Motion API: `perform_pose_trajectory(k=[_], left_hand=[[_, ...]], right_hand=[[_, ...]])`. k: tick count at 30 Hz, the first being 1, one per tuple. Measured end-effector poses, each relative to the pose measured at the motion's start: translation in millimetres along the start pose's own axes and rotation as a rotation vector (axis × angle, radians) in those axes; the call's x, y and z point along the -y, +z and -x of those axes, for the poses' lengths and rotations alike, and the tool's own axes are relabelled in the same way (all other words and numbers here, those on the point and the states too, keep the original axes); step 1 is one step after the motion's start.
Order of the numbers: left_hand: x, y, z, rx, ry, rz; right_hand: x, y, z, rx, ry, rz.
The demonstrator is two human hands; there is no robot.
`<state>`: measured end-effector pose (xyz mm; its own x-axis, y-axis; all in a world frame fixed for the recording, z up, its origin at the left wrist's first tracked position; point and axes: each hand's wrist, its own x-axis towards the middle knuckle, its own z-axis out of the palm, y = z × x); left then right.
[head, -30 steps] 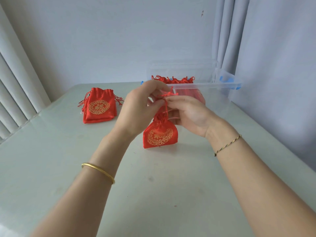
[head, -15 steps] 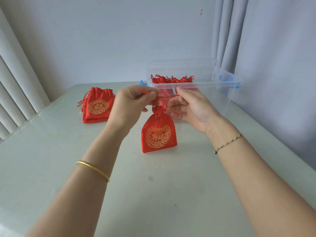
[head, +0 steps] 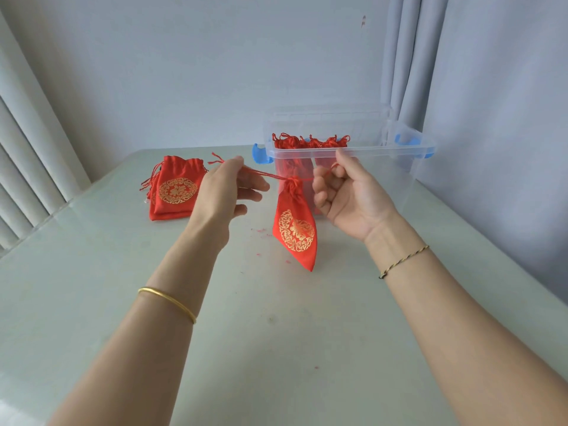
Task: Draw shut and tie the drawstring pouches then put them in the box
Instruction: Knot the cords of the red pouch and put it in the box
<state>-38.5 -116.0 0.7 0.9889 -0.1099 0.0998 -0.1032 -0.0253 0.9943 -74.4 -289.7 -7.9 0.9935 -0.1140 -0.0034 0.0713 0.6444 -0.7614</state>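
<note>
From the head view, a glossy red satin pouch (head: 295, 229) with a gold round emblem hangs by its thin red cord (head: 264, 174), its neck gathered tight. It sits just in front of the clear plastic box (head: 399, 149), which holds more red pouches (head: 310, 141). Its pointed bottom corner may touch the pale table (head: 276, 333). The left hand (head: 227, 192) pinches one cord end, its other fingers loosely spread. The right hand (head: 347, 192) curls its fingers around the other end. A stack of flat pouches (head: 176, 192) lies to the left.
</note>
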Motion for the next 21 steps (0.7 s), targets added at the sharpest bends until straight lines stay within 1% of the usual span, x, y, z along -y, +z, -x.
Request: perform_pose_trajectory(k=[3,5,7,9,10,11,13,16,18,21], left_hand=[[1.6,-0.6,-1.5,-0.135,0.044,0.001],[2.2,2.6,-2.2,-0.159,0.076,0.073],[1.9,7.0,-1.3,-0.077,0.078,0.253],[0.6,9.9,0.5,0.091,0.086,0.434],[-0.8,10.5,1.5,0.158,0.097,0.436],[-2.1,10.7,2.7,0.203,0.116,0.364],[-2.8,10.6,5.5,0.279,0.154,0.114],[-2.4,12.6,10.4,0.400,0.165,-0.193],[-3.2,15.1,14.5,0.430,0.176,-0.285],[-2.6,18.6,16.8,0.405,0.201,-0.351]], right_hand=[[-0.7,-3.9,-3.1,-0.076,-0.014,0.142],[-4.0,-7.3,-4.8,-0.144,0.008,0.247],[-7.4,-9.8,-4.8,-0.194,0.032,0.322],[-7.2,-10.8,-4.0,-0.200,0.037,0.336],[-5.1,-10.7,-3.3,-0.189,0.036,0.316],[-2.3,-9.9,-2.6,-0.172,0.031,0.288],[3.8,-6.4,-0.7,-0.124,0.003,0.250],[8.2,3.9,2.4,-0.033,-0.073,0.292],[6.7,10.5,4.0,-0.010,-0.134,0.378],[1.3,14.6,5.2,0.015,-0.171,0.481]])
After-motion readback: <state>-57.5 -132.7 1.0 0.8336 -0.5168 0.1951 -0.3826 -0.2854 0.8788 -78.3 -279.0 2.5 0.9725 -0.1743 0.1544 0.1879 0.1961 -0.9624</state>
